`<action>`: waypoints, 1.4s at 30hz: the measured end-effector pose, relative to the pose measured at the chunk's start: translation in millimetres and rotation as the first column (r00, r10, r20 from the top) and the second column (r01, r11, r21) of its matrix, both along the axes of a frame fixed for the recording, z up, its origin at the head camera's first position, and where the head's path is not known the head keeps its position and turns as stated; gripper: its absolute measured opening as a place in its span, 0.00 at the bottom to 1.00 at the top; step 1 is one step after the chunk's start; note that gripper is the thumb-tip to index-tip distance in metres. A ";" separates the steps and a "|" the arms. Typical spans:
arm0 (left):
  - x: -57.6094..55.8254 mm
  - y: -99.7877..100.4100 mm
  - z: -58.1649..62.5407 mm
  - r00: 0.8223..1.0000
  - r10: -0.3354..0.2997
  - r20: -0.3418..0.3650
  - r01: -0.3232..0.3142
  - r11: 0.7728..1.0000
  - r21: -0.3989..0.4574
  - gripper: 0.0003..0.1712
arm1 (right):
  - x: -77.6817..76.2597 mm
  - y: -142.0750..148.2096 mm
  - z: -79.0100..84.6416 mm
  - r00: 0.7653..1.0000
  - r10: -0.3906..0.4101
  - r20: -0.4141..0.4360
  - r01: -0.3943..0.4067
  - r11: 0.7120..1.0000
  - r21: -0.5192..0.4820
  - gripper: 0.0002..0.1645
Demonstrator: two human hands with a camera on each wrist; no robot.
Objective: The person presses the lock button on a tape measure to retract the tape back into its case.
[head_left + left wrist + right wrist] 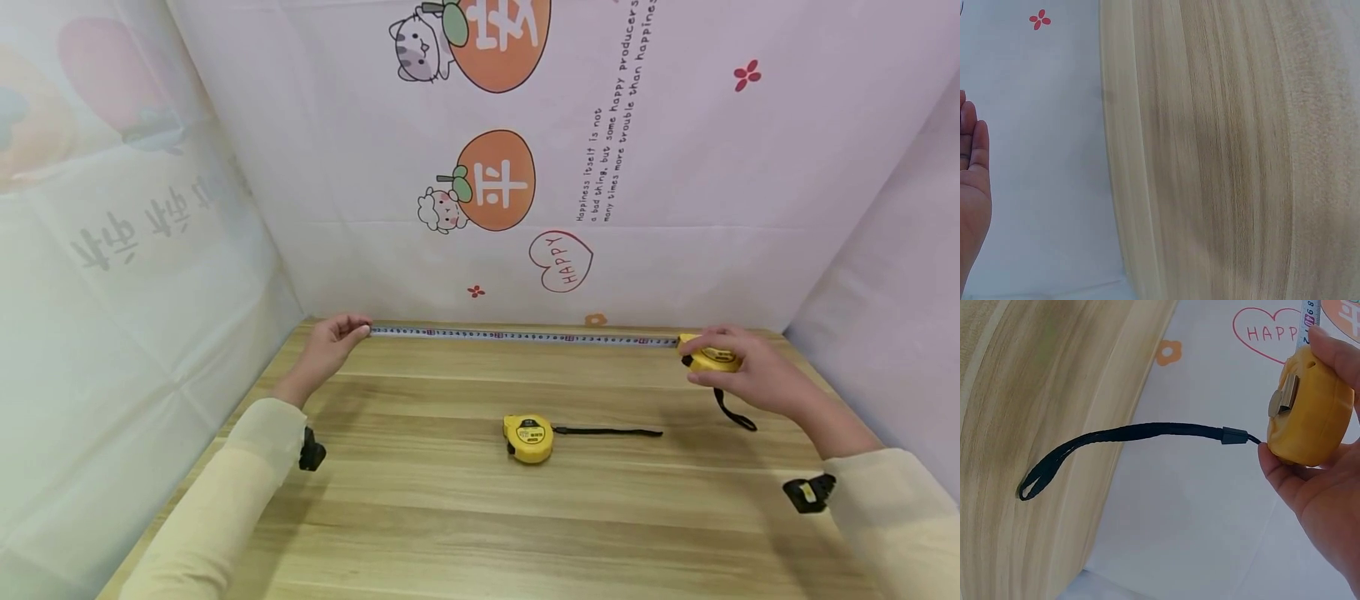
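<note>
Left hand (326,346) fingers pinch blade (532,337) end; right hand (761,375) fingers grip tape-measure case (1316,415), presumably for tension. 2nd tape measure (529,439): in front of blade.

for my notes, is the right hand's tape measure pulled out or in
Out: its strip stretches from the yellow case to the left hand.

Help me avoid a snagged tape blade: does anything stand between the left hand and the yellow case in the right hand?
Nothing visible does. The blade runs uncrossed from the left hand to the yellow case in the right hand. The second tape measure lies nearer the person, clear of that line.
</note>
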State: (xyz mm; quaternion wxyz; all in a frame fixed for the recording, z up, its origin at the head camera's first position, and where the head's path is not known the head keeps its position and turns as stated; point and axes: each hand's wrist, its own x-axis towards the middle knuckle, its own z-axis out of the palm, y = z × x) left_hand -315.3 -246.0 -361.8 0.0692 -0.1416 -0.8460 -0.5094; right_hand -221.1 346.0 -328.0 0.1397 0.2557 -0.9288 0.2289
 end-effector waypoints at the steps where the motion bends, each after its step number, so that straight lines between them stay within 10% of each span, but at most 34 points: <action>1: 0.5 0.6 0.4 1.000 -0.002 -0.001 0.002 1.000 0.004 0.19 | -0.4 0.3 -0.4 1.000 0.007 -0.016 -0.007 1.000 0.012 0.17; 16: 29.8 19.6 27.8 1.000 -0.009 0.005 0.009 1.000 -0.025 0.16 | 0.9 1.3 -2.2 0.998 0.025 -0.063 -0.021 0.998 0.057 0.20; 33: 0.9 6.0 -2.6 1.000 -0.016 -0.016 0.016 0.999 -0.034 0.18 | 2.1 1.1 -4.1 0.999 0.036 -0.031 -0.036 0.999 0.025 0.19; 42: 5.2 9.7 2.7 1.000 -0.026 0.002 0.026 0.999 -0.030 0.17 | 0.4 -1.0 -4.9 0.996 0.030 -0.086 -0.023 0.997 0.075 0.19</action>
